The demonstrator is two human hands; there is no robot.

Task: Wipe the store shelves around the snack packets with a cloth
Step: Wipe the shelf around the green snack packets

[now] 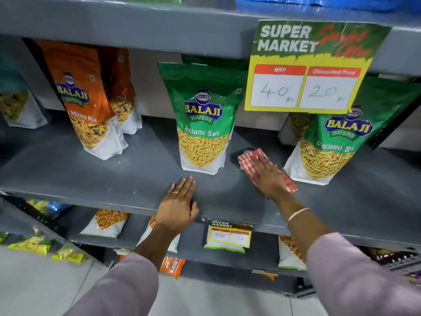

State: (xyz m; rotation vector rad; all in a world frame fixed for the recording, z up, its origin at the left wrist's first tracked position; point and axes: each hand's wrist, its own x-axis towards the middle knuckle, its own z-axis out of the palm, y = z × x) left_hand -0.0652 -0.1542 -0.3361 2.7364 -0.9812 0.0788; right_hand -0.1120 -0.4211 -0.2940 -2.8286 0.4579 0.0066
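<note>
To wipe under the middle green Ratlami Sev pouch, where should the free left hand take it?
Likely by the flat sealed top of the green Ratlami Sev pouch, coming from the front and lifting straight up. It stands upright on the grey shelf; the left hand lies flat just before it, while the right hand presses the red checked cloth.

The grey shelf [95, 179] lies bare along its front strip and in the gap between the orange packet [91, 106] and the middle green packet [202, 119]. The narrower gap between that packet and the right green packet [337, 142] is taken up by the right hand [268, 179] pressing the checked cloth [248, 158]. Overhead, the price sign [312, 67] hangs down in front of the right green packet's top.
</note>
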